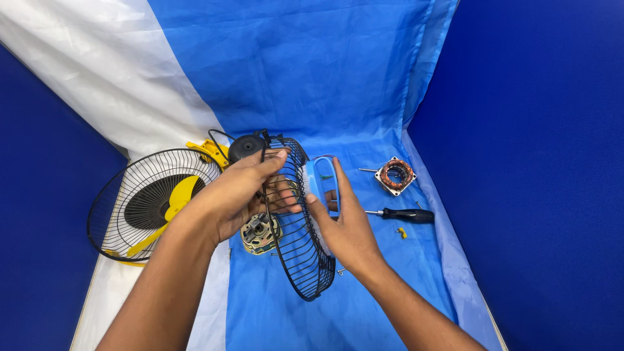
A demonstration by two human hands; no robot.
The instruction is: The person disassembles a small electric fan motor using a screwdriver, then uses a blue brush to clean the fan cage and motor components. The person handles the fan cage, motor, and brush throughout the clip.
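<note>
Left hand (237,195) grips the rim of a black wire fan guard (300,250), held on edge above the blue-covered counter (364,305). Right hand (344,224) clasps a blue brush (320,179) against the guard; a screwdriver (403,214) lies just right.

One view only here, from the head, looking down and forward over the person's own forearms. Both arms rise from the bottom edge, the left hand (237,195) and right hand (348,227) meeting near the centre, close under the lens. The camera faces into a corner lined with blue cloth (292,71), the walls climbing to the top of the frame. The wire guard (302,260) sits mid-frame and near; the yellow fan (153,201) lies off to the left, the screwdriver (406,214) and copper coil (396,174) right of centre, farther back.
</note>
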